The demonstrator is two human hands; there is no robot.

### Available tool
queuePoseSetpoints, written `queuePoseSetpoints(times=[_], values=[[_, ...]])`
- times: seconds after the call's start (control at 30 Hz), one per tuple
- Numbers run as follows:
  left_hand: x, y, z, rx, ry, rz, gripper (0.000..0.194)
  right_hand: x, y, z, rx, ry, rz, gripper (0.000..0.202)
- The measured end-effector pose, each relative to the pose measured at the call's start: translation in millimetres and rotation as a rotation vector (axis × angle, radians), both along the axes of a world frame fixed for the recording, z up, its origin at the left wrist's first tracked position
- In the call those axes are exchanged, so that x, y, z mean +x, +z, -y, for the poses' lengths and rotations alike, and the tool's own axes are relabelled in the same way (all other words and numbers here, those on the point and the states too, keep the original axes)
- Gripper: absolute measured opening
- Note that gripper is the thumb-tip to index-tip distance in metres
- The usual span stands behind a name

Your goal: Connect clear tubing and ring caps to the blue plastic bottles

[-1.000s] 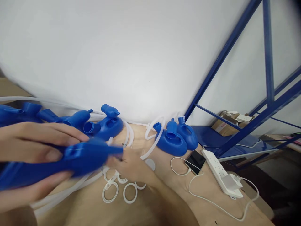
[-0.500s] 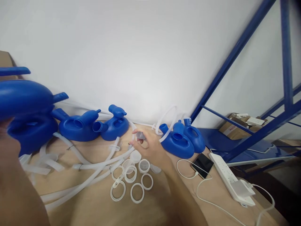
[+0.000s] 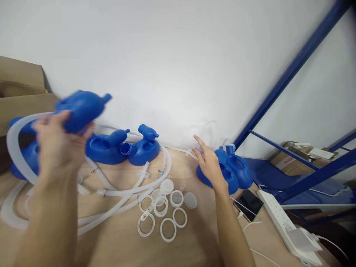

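Observation:
My left hand (image 3: 59, 137) is raised at the left, its fingers wrapped round a blue plastic piece (image 3: 86, 107) with a short spout pointing right. A thick translucent tube (image 3: 16, 142) curves beside that hand. My right hand (image 3: 207, 159) is in front of the blue bottles (image 3: 239, 170) at the right, thumb and index finger spread; a small clear item may lie between them, too faint to make out. White rings (image 3: 168, 230) and round caps (image 3: 190, 200) lie on the table between the hands. More blue bottles (image 3: 144, 152) with spouted tops stand along the wall.
Translucent tubes (image 3: 119, 193) cross the wooden table (image 3: 122, 244). A cardboard box (image 3: 27, 81) is at the far left. On the right are a phone (image 3: 249, 204), a white power strip (image 3: 280, 218) with cables and a blue metal shelf (image 3: 289, 74) holding boxes.
My left hand has come fully into view with the blue piece. My right hand has moved right, away from the caps and tube ends, and its fingers have spread. The view has shifted slightly left.

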State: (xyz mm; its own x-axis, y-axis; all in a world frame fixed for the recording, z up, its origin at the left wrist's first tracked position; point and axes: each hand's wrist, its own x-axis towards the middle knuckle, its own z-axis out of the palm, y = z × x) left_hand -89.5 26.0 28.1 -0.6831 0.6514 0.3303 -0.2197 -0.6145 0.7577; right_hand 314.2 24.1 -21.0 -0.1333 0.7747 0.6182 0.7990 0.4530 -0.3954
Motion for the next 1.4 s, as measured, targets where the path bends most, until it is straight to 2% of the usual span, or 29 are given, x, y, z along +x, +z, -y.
queuePoseSetpoints(times=[0.07, 0.1, 0.17, 0.23, 0.33, 0.4, 0.47, 0.57, 0.67, 0.83, 0.97, 1.1, 1.27, 1.4], values=[[51.1, 5.4, -1.0, -0.080, -0.213, 0.064, 0.025, 2.6, -0.2, -1.3, -0.053, -0.096, 0.015, 0.058], [75.6, 4.4, -0.3, -0.149, -0.367, 0.036, 0.020, 3.6, -0.6, -1.9, -0.077, -0.128, 0.018, 0.060], [117.2, -3.2, 3.6, -0.300, -0.645, -0.048, 0.022, 5.6, -1.6, -2.8, -0.105, -0.132, 0.025, 0.059], [145.4, -13.7, 9.4, -0.372, -0.830, -0.198, 0.033, 7.9, -3.2, -3.4, -0.126, -0.047, 0.053, 0.052], [161.7, -24.3, 16.3, -0.366, -0.936, -0.370, 0.048, 7.1, -6.6, -2.4, -0.141, 0.036, 0.182, 0.043], [158.5, -25.3, 17.2, -0.354, -0.927, -0.446, 0.052, 0.3, -10.3, -1.0, -0.122, -0.069, 0.321, 0.042], [148.2, -22.3, 15.2, -0.356, -0.867, -0.486, 0.054, -10.5, -15.2, -0.3, -0.116, -0.259, 0.440, 0.040], [127.5, -14.7, 9.8, -0.365, -0.752, -0.483, 0.054, -25.4, -22.7, -2.6, -0.219, -0.466, 0.479, 0.038], [107.7, -7.6, 6.4, -0.349, -0.649, -0.428, 0.049, -29.7, -26.7, -6.7, -0.343, -0.511, 0.453, 0.042], [85.8, 0.6, 7.0, -0.348, -0.554, -0.351, 0.043, -24.2, -25.5, -10.0, -0.423, -0.564, 0.449, 0.052], [80.9, 1.7, 5.5, -0.351, -0.529, -0.349, 0.045, -29.6, -22.5, -5.6, -0.321, -0.497, 0.436, 0.037], [86.7, -2.1, 2.8, -0.372, -0.540, -0.394, 0.049, -47.5, -18.1, 4.0, -0.177, -0.344, 0.390, 0.024], [98.4, -4.9, 5.1, -0.380, -0.568, -0.483, 0.046, -62.5, -17.2, 10.1, -0.043, -0.052, 0.435, 0.024], [99.7, -4.4, 6.7, -0.367, -0.568, -0.483, 0.047, -57.3, -17.5, 9.9, -0.020, 0.084, 0.390, 0.025]])
